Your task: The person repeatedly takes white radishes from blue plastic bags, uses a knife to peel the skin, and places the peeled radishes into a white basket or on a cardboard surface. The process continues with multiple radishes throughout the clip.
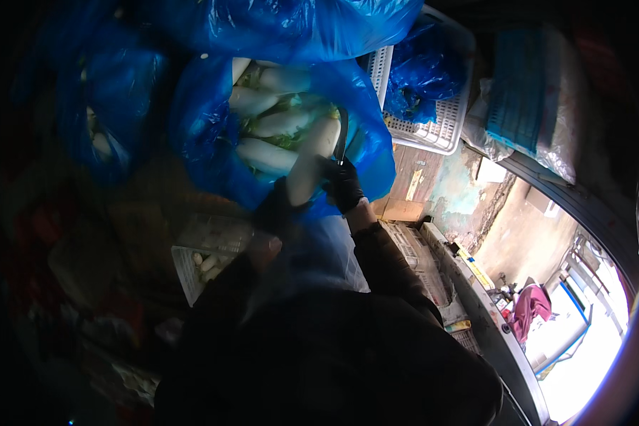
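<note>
A long white radish [315,153] stands tilted over an open blue bag [206,124], with my left hand [280,206] in a dark glove closed round its lower end. My right hand [341,183], also dark-gloved, grips a curved knife [343,124] just to the radish's right, its blade pointing up along it. Inside the bag lie several more white radishes [266,148] among green leaves.
Other blue bags [291,21] lie behind and to the left. A white plastic crate [440,124] with blue film is at the upper right, wrapped stacks [518,92] beside it. A smaller container [192,277] sits lower left. A bright doorway [568,341] opens at the right.
</note>
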Demonstrator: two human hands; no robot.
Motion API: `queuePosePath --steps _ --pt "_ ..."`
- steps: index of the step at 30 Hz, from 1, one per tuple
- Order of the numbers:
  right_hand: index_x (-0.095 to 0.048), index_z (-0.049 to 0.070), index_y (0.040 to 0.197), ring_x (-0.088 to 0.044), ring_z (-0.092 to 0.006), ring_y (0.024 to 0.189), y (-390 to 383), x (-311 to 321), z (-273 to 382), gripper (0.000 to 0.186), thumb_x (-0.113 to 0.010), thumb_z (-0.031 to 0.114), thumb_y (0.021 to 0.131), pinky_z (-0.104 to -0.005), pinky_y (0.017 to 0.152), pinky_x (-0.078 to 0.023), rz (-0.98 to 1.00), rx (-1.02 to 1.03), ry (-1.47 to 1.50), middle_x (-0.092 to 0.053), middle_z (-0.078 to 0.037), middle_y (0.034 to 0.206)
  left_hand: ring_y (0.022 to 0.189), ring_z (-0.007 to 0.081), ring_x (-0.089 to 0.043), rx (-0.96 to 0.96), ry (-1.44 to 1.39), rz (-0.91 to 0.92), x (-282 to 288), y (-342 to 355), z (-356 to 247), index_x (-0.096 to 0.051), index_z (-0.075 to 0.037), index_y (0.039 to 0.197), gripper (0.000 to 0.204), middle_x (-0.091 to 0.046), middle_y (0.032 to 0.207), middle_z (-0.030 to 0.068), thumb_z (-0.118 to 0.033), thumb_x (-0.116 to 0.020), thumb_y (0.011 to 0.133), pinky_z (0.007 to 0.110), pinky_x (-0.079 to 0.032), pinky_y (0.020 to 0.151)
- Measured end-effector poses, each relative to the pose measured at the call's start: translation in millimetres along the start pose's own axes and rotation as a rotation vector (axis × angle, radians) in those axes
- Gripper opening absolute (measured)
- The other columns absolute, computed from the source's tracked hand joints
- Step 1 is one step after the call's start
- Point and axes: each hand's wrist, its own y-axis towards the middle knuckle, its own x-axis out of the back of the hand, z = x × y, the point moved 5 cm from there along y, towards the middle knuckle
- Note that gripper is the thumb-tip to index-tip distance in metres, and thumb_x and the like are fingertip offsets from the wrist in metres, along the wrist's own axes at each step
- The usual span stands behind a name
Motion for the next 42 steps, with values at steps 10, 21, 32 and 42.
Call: queuePosePath --steps 10,21,32,42 --pt "-0.057 0.003 0.119 -0.054 -0.0118 0.057 -76.2 -72.1 25.3 0.04 -0.07 0.024 0.088 -0.0249 0.043 -0.042 0.268 -0.047 -0.322 -0.058 -0.003 0.084 0.102 0.031 -0.06 -0.291 -0.611 0.003 67.3 -40.4 33.6 -0.045 -0.007 0.137 0.056 -0.059 0.121 0.0131 -0.038 -0.06 0.093 0.042 -0.049 0.088" --pt "-0.052 0.004 0.136 -0.067 -0.0173 0.09 -119.8 -89.9 26.6 0.042 -0.054 0.011 0.094 -0.0227 0.059 -0.048 0.387 0.195 -0.172 -0.067 -0.009 0.117 0.096 0.0225 -0.06 0.17 -1.712 0.476 130.0 -50.8 35.9 -0.048 -0.005 0.13 0.049 -0.06 0.11 0.011 -0.042 -0.051 0.097 0.034 -0.052 0.081" --pt "-0.067 0.018 0.114 -0.067 -0.0322 0.087 -161.5 -103.5 56.2 0.028 -0.052 0.019 0.091 -0.0418 0.074 -0.055 0.199 0.794 -1.352 -0.07 -0.011 0.103 0.104 0.0237 -0.061 0.119 -0.757 0.37 154.7 -86.2 -33.7 -0.05 -0.004 0.128 0.055 -0.061 0.113 0.0116 -0.019 -0.074 0.081 0.036 -0.052 0.086" --pt "-0.069 0.017 0.111 -0.068 -0.0309 0.087 -146.4 -89.8 51.5 0.027 -0.054 0.02 0.089 -0.0416 0.075 -0.055 0.182 0.8 -1.489 -0.071 -0.009 0.1 0.102 0.0239 -0.065 0.021 -0.32 0.291 163.5 -86.2 -47.6 -0.05 -0.003 0.128 0.067 -0.066 0.112 0.0124 -0.025 -0.083 0.075 0.037 -0.051 0.088"
